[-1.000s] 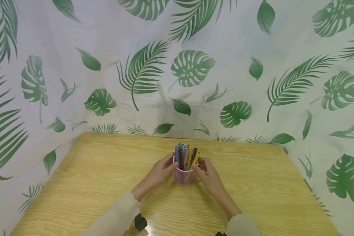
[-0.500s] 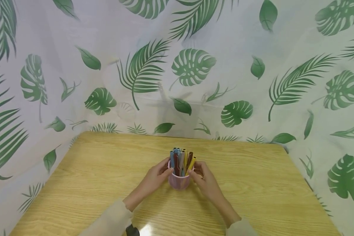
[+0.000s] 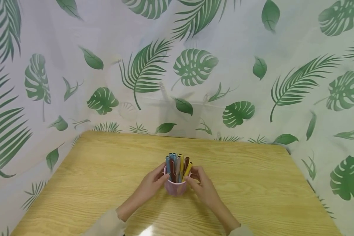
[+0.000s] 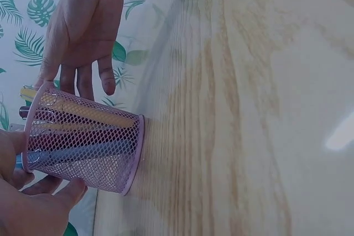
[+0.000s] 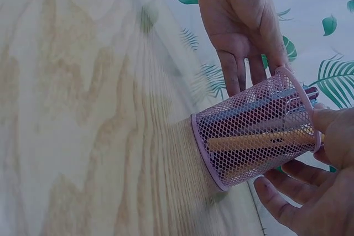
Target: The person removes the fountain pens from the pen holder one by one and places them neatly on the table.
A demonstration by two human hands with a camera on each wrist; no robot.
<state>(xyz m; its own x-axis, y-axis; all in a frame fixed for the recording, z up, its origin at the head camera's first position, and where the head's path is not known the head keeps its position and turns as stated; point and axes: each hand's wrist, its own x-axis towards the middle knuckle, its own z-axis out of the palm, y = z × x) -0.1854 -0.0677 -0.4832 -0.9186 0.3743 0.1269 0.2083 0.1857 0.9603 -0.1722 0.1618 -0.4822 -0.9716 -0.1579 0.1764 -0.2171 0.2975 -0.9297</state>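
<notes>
A pink mesh pen holder (image 3: pixel 176 189) stands upright on the wooden table, filled with several pens (image 3: pixel 178 167) in blue, dark red, grey and yellow. My left hand (image 3: pixel 149 185) grips its left side, thumb at the rim and fingers behind. On the opposite side my right hand (image 3: pixel 204 188) holds it the same way, thumb close to the yellow pen. The left wrist view shows the mesh wall (image 4: pixel 88 142) between both hands, its base at the tabletop. From the right wrist, the pens (image 5: pixel 249 139) show through the mesh.
The wood-grain table (image 3: pixel 253 183) spreads out on all sides of the holder. Behind it and at both sides hangs a white cloth (image 3: pixel 153 108) printed with green leaves. A bright light reflection lies on the table near its front.
Both hands have brought the pen holder nearer to the person and slightly to the left. Their grip on it looks the same throughout.
</notes>
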